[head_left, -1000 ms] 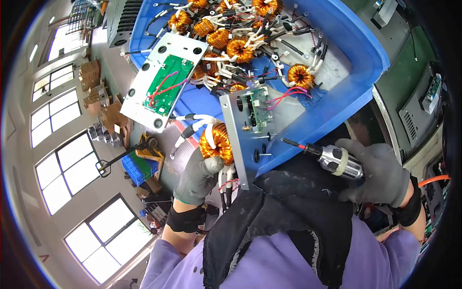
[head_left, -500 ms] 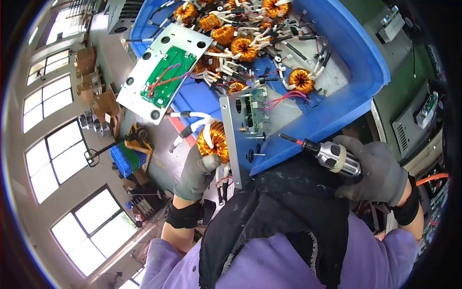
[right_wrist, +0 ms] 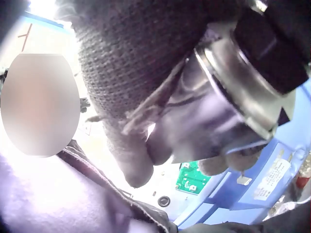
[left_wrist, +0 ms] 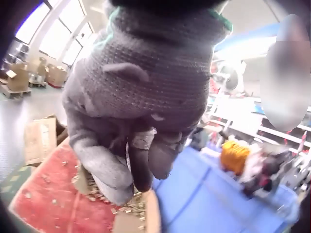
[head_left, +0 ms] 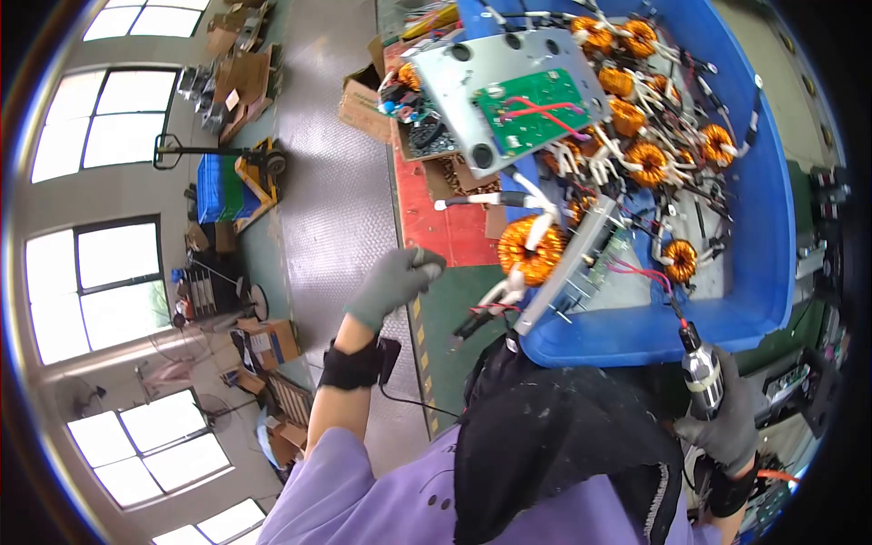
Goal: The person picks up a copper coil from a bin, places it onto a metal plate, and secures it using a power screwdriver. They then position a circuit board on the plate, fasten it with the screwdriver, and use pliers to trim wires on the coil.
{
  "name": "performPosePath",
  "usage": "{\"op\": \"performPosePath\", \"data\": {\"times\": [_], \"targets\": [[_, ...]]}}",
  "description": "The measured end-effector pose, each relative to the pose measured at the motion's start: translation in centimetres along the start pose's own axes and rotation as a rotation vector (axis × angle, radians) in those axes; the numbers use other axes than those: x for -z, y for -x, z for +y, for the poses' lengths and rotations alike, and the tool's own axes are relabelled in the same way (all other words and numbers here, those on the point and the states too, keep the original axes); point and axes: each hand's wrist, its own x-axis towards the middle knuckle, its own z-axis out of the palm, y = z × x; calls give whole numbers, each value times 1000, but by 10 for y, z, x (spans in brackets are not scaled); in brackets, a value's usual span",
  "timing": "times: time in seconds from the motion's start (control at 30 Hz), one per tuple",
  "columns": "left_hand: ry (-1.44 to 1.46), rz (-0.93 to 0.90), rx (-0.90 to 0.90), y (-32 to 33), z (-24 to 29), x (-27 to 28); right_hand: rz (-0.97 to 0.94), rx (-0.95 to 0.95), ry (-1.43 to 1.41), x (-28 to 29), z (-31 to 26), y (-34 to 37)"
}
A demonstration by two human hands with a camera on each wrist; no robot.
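Screwdriver (head_left: 703, 377) at head-view four o'clock, clamped in my right grip (head_left: 734, 422); left grip (head_left: 392, 285) curled, whether holding anything I cannot tell.

Brightly lit, dark-framed rectangular glass windows (head_left: 132, 118) line a pale grey wall (head_left: 100, 199); brown cardboard boxes (head_left: 250, 80) stand beside shiny, textured grey flooring (head_left: 336, 173).

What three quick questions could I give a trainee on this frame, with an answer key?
1. Which hand holds the power screwdriver?
2. True or false: the left hand is apart from the nearest copper-wound toroidal coil.
3. Fill in the colour: red wires lie over a ____ circuit board.

Key:
1. The right hand.
2. True; a gap shows between them in the head view.
3. Green.
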Motion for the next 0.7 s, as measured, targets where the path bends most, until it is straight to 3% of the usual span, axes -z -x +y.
{"op": "performPosePath", "data": {"times": [0.07, 0.1, 0.17, 0.2, 0.23, 0.27, 0.3, 0.4, 0.43, 0.47, 0.57, 0.7], "targets": [[-92, 207, -39, -58, -47, 5, -3, -97, -58, -5, -14, -1], [-172, 325, -95, -90, -69, 5, -49, -239, -140, -5, -25, -1], [-245, 493, -114, -145, -96, 1, -10, -211, -114, -17, -37, 1], [-234, 486, -119, -154, -94, -4, 31, -183, -105, -23, -42, 2], [-298, 556, -275, -161, -87, -11, -40, -332, -209, -21, -50, 4], [-361, 626, -435, -167, -79, -19, -31, -341, -199, -25, -54, 5], [-630, 560, -377, -170, -65, -25, -5, -361, -247, -31, -60, 7], [-731, 625, -452, -162, -46, -44, 24, -414, -246, -39, -73, 10], [-816, 572, -463, -176, -56, -45, 47, -330, -207, -44, -71, 11], [-814, 567, -476, -180, -59, -45, 71, -243, -168, -46, -69, 12], [-742, 640, -456, -167, -50, -50, 75, -262, -167, -47, -75, 13], [-679, 683, -479, -207, -86, -68, 61, -208, -138, -45, -59, 18]]}}
